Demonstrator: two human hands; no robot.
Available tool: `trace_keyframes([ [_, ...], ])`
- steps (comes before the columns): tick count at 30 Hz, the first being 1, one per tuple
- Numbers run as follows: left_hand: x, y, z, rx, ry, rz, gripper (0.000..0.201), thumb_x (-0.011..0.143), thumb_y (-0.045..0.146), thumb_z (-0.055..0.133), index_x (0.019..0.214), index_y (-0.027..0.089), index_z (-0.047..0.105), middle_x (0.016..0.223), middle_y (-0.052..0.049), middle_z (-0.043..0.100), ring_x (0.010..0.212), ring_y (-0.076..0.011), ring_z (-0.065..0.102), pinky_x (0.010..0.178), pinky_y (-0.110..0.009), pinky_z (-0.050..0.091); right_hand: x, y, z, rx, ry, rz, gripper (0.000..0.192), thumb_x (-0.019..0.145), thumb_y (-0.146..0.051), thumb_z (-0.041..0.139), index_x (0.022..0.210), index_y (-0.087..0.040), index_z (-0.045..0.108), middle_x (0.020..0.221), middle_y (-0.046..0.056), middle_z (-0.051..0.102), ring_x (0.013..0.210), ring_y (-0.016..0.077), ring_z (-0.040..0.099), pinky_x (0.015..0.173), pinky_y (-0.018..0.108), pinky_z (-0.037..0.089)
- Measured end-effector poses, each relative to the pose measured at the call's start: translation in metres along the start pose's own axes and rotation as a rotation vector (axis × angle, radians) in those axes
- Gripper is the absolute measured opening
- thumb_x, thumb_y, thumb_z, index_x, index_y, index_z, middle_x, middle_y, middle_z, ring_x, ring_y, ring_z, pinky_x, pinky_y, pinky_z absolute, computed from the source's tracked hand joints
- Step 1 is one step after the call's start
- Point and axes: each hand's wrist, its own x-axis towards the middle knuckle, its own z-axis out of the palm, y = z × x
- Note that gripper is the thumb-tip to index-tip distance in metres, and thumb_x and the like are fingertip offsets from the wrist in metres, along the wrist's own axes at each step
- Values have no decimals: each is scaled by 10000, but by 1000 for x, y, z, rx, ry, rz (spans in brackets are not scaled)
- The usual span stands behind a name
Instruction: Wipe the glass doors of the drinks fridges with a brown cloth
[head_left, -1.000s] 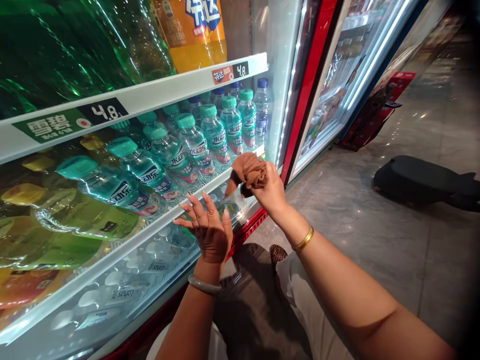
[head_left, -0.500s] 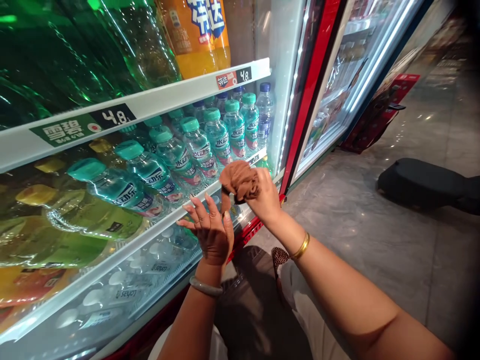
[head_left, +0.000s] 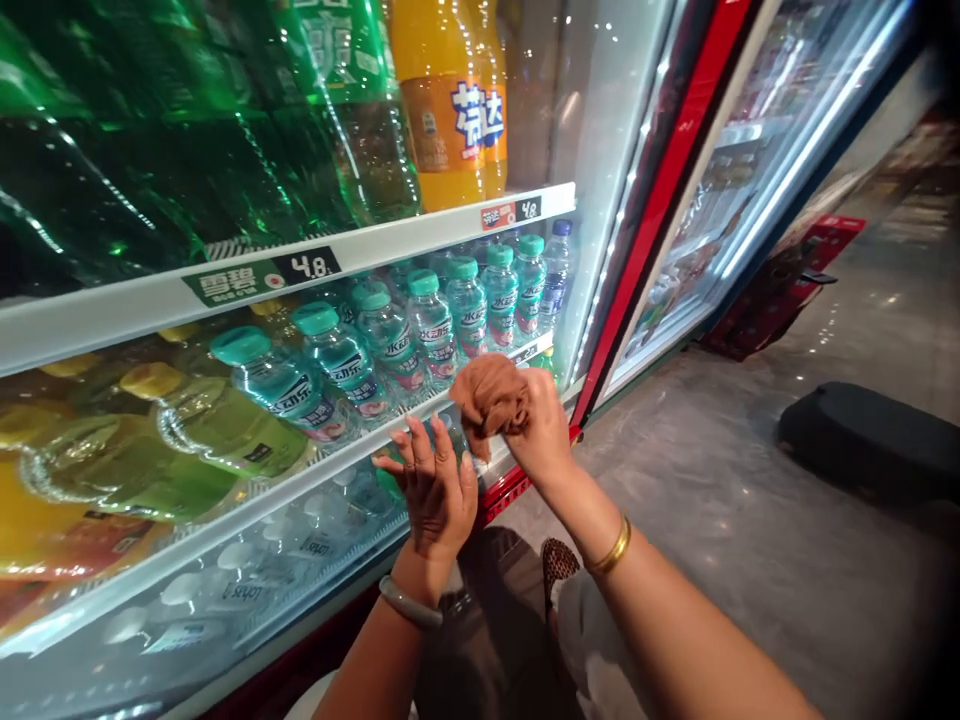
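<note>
The right hand [head_left: 541,432] grips a bunched brown cloth [head_left: 491,393], its fingers curled tight round the wad, and holds it against the front edge of the white shelf rail [head_left: 330,465] that runs below a row of teal-capped bottles [head_left: 431,322]. The cloth sits at the right end of that rail, near the fridge's red door frame [head_left: 660,200]. The left hand [head_left: 433,490] is just left of it and a little nearer, palm turned toward the cooler with fingers [head_left: 409,462] spread wide and slightly bent, fingertips at the rail's edge; whether they press it or hover just off it cannot be told. It holds nothing. A pale bangle [head_left: 409,603] circles the left wrist and a gold bangle [head_left: 609,548] the right. On the shelf above stand large green bottles [head_left: 225,130] and orange soda bottles [head_left: 450,100], with a price strip [head_left: 262,278] reading 4.8 on the rail beneath them. To the left on the middle shelf lie yellow-capped bottles [head_left: 180,420], and clear water bottles [head_left: 247,570] fill the lowest tier. A dark flat object [head_left: 862,440] lies on the grey floor [head_left: 750,560] far to the right.
</note>
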Motion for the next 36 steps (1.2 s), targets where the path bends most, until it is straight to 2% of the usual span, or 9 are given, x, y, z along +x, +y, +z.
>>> trace_keyframes([
  [4,1,0,-1,-10,19,-11,782,1019,169,441,1695,126,49,1777,-138,-53,1651,-276,-113,1303,-544,-148,-8,-1,5,52,-174,-147,411,742,-139,677,1132,-262,636,1139,57,641,1017,223,642,879,344,546],
  [8,4,3,1,8,34,-42,768,1027,173,458,1697,166,84,1781,-98,-42,1653,-252,-100,1317,-493,-129,2,23,-1,32,69,2,353,804,-157,611,1149,-230,584,1107,74,595,1029,233,608,907,388,535],
  [11,6,4,1,21,58,-53,774,1026,176,470,1699,176,88,1779,-99,-27,1657,-251,-70,1323,-489,-116,8,21,1,38,245,95,319,861,-249,618,1166,-221,528,1095,72,556,1034,239,582,906,413,534],
  [18,5,-2,-6,56,86,-28,794,1004,137,445,1695,124,53,1776,-128,-18,1657,-251,-54,1342,-456,-42,-8,-11,14,111,-99,-185,265,762,-180,666,1014,-248,616,1005,31,626,883,196,627,763,309,535],
  [20,6,-3,-7,69,72,-43,782,1013,152,453,1697,142,75,1776,-117,-13,1658,-246,-45,1342,-453,-45,-5,-2,12,94,-52,-142,251,769,-172,651,1007,-246,614,994,31,613,889,202,621,783,326,536],
  [25,6,0,-8,111,69,-61,811,1008,176,505,1699,167,79,1770,-130,23,1655,-247,-42,1333,-479,-82,1,9,12,70,247,7,376,857,-241,618,1224,-232,540,1182,94,556,1154,258,568,1013,466,521],
  [27,4,-2,-9,94,74,-48,807,1001,153,485,1699,164,82,1773,-123,9,1655,-254,-39,1333,-484,-78,-3,-1,17,97,233,-54,436,845,-225,632,1272,-235,544,1243,115,551,1198,267,567,1032,474,524],
  [32,-2,-10,-13,26,51,-43,829,971,123,445,1699,146,49,1773,-161,5,1649,-308,-44,1338,-550,25,-10,-13,22,118,2,-215,386,811,-165,650,1184,-266,658,1186,89,610,1068,239,642,947,418,566],
  [36,-1,-9,-14,51,64,-57,820,983,126,478,1701,168,84,1779,-142,24,1655,-286,-20,1342,-516,-8,4,4,11,122,216,-71,346,847,-193,621,1190,-231,603,1159,95,582,1106,251,602,996,466,539],
])
